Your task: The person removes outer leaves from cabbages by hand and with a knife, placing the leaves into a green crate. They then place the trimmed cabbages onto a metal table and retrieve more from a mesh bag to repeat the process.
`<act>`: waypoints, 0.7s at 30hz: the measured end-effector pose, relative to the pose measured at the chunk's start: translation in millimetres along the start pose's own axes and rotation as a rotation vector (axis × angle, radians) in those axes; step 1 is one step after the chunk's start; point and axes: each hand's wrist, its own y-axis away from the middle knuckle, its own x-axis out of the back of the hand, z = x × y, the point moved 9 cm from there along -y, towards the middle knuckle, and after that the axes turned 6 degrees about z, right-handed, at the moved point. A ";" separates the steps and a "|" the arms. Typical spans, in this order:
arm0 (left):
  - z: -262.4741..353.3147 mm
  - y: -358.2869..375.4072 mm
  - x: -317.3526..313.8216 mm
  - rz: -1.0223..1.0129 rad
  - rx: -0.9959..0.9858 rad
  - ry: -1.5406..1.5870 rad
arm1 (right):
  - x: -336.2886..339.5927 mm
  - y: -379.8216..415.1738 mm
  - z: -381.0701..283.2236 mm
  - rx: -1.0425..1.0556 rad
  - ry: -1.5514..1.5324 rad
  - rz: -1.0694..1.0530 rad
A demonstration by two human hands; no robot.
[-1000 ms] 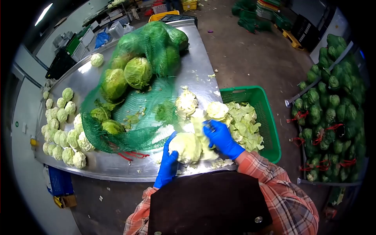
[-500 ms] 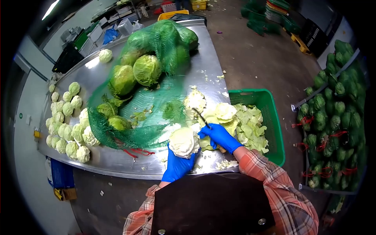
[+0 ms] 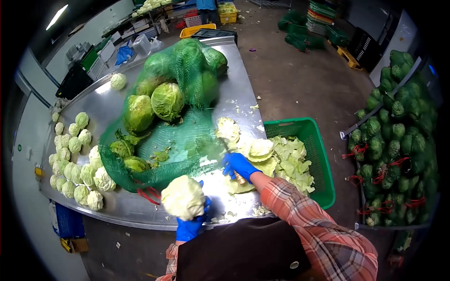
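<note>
A pale, trimmed cabbage (image 3: pixel 183 197) rests in my left hand (image 3: pixel 191 226), its blue-gloved fingers wrapped around the underside and right side. Closed on a knife (image 3: pixel 240 178) is my right hand (image 3: pixel 239 166), also gloved in blue; the wooden handle end shows below the fist and the dark blade points up and away, blurred. Loose cabbage leaves (image 3: pixel 260 150) lie on the steel table just right of that hand. Beyond my hands, a green mesh sack (image 3: pixel 187 129) lies spread out, with several large green cabbages (image 3: pixel 168 101) in and under it.
Several trimmed cabbages (image 3: pixel 75 173) stand grouped on the left of the steel table (image 3: pixel 239 84). A green crate (image 3: pixel 323 164) of leaves adjoins the table's right edge. Farther right, netted cabbages (image 3: pixel 393 140) are stacked high. A person (image 3: pixel 207 10) stands at the back.
My left hand has carried the cabbage left and toward me, away from the knife. The right hand has shifted slightly left, still holding the knife. The whole view has shifted a little.
</note>
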 end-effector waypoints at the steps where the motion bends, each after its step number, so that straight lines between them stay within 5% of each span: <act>1: -5.1 -0.9 13.1 -0.034 0.069 0.196 | 12.4 3.6 2.8 -0.029 -0.090 0.042; 3: 43.9 20.5 -26.1 -0.135 0.076 0.371 | 43.1 -3.7 6.2 0.111 -0.103 0.125; 4: 47.9 16.8 -6.3 -0.072 -0.015 0.192 | 58.8 0.5 6.3 0.159 -0.215 0.109; 8: 115.9 27.4 78.5 0.369 -0.488 -0.381 | 178.8 -9.8 66.7 0.083 -0.371 0.406; 10: 173.1 40.8 110.3 0.599 -0.715 -0.718 | 253.8 -1.5 84.6 0.219 -0.431 0.482; 11: 202.1 46.6 127.0 0.710 -0.796 -0.893 | 311.9 -30.6 125.9 0.204 -0.362 0.347; 12: 226.2 48.0 145.4 0.778 -0.827 -0.964 | 304.9 25.1 94.1 0.284 -0.284 0.608; 14: 248.1 46.0 208.3 0.621 -0.824 -0.074 | 307.4 57.2 101.6 0.203 -0.272 0.666; 16: 270.9 32.8 239.4 0.575 -0.768 0.501 | 304.5 68.6 106.2 0.165 -0.250 0.689; 21: 297.6 11.8 336.9 0.780 -0.770 0.715 | 257.7 79.0 84.3 0.146 -0.100 0.582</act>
